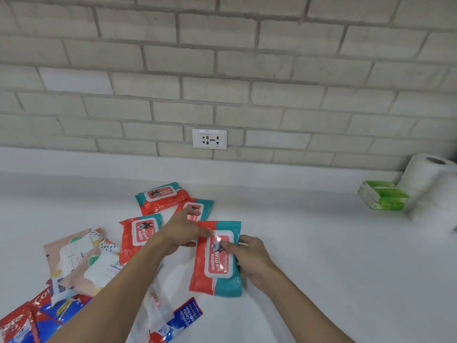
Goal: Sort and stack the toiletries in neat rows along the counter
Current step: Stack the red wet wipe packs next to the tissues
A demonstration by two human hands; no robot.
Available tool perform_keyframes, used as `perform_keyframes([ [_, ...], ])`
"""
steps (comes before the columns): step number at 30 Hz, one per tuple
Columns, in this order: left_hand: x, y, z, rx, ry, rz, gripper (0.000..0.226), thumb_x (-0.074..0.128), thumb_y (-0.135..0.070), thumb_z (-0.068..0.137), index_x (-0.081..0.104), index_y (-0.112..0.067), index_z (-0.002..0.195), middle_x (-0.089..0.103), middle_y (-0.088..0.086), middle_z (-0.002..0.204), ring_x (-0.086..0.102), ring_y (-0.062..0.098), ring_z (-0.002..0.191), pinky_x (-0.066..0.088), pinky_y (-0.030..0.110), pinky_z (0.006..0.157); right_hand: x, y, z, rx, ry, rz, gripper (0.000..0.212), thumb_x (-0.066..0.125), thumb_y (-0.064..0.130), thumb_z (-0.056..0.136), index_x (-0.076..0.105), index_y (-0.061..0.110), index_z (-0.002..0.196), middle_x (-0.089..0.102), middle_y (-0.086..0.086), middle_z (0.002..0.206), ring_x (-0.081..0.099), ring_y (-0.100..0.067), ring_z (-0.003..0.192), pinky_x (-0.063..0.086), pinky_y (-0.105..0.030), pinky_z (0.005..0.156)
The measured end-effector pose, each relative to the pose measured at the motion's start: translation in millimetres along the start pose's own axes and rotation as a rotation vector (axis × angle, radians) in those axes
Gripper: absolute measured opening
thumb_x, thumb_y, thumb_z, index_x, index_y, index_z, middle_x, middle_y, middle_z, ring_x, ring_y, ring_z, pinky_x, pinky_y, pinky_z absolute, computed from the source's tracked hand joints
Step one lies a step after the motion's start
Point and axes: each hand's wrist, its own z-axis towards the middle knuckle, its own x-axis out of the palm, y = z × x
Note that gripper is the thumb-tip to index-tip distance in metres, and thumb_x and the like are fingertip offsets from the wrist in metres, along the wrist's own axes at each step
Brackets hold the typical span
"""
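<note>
A red and teal wipes pack (217,280) lies upright on the white counter (321,256) in front of me. My right hand (249,258) grips its right edge, thumb on the white lid. My left hand (180,231) touches the pack's top left corner with its fingers. Three more wipes packs of the same kind lie behind: one at the back (160,196), one (200,206) partly under my left hand, one (138,233) to the left. Pale pastel wipes packs (81,258) and red and blue toothpaste boxes (22,323) lie at the left.
Green tissue packs (383,196) are stacked at the far right beside white paper rolls (430,179). A wall socket (209,139) sits on the brick wall above the counter. A blue and red toothpaste box (180,320) lies near the front edge.
</note>
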Motion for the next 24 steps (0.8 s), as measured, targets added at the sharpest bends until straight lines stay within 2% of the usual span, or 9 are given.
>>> perform_keyframes([
  [3,5,-15,5,0.121,-0.004,0.101,0.058,0.084,-0.032,0.071,0.052,-0.029,0.12,0.061,-0.003,0.113,0.064,0.012,0.092,0.053,0.023,0.062,-22,13,-4,-0.019,0.054,-0.084,0.031,0.075,0.029,0.084,0.066,0.016,0.111,0.076,-0.004,0.1,0.075,-0.02,0.083,0.061,-0.04,0.081],
  [5,9,-28,6,0.173,0.094,0.203,0.053,0.083,-0.039,0.071,0.058,-0.03,0.116,0.064,-0.006,0.112,0.065,0.009,0.092,0.055,0.021,0.067,-38,23,-6,-0.041,0.122,-0.171,0.03,0.074,0.029,0.086,0.066,0.016,0.111,0.076,-0.003,0.1,0.075,-0.018,0.084,0.061,-0.036,0.078],
  [9,23,-43,8,0.084,0.357,0.349,0.064,0.088,-0.04,0.063,0.06,-0.023,0.117,0.072,0.001,0.108,0.072,0.017,0.093,0.058,0.037,0.086,-68,39,-6,-0.061,0.243,-0.298,0.041,0.073,0.032,0.085,0.062,0.013,0.12,0.075,-0.005,0.105,0.074,-0.02,0.092,0.06,-0.036,0.083],
  [13,41,-51,10,0.027,0.592,0.373,0.065,0.089,-0.037,0.063,0.063,-0.013,0.117,0.074,0.003,0.105,0.072,0.022,0.097,0.057,0.037,0.088,-94,47,-3,-0.037,0.274,-0.356,0.044,0.076,0.034,0.082,0.057,0.019,0.118,0.075,-0.002,0.103,0.074,-0.018,0.09,0.061,-0.031,0.073],
  [16,57,-55,15,0.033,0.603,0.337,0.056,0.088,-0.036,0.063,0.064,-0.015,0.109,0.075,0.001,0.101,0.072,0.022,0.096,0.059,0.034,0.081,-113,46,-1,-0.015,0.235,-0.328,0.045,0.078,0.036,0.079,0.052,0.026,0.116,0.075,0.0,0.101,0.074,-0.018,0.088,0.06,-0.028,0.067],
  [19,71,-55,22,0.053,0.612,0.271,0.054,0.089,-0.034,0.064,0.068,-0.014,0.109,0.074,0.004,0.105,0.071,0.024,0.098,0.059,0.037,0.083,-131,43,-2,-0.02,0.185,-0.3,0.047,0.077,0.045,0.077,0.056,0.027,0.114,0.076,0.001,0.098,0.074,-0.018,0.087,0.06,-0.029,0.068],
  [22,84,-56,29,0.085,0.588,0.162,0.046,0.09,-0.029,0.064,0.074,-0.013,0.104,0.074,0.01,0.107,0.071,0.028,0.098,0.059,0.036,0.08,-155,38,-4,-0.015,0.157,-0.189,0.049,0.077,0.048,0.074,0.062,0.02,0.112,0.076,-0.003,0.101,0.074,-0.02,0.091,0.06,-0.032,0.073],
  [24,93,-60,34,0.108,0.535,0.089,0.051,0.091,-0.03,0.062,0.073,-0.01,0.105,0.074,0.012,0.105,0.071,0.029,0.097,0.059,0.035,0.078,-173,32,-5,-0.008,0.165,-0.059,0.05,0.077,0.044,0.076,0.063,0.015,0.114,0.074,-0.007,0.108,0.072,-0.023,0.097,0.058,-0.033,0.075],
])
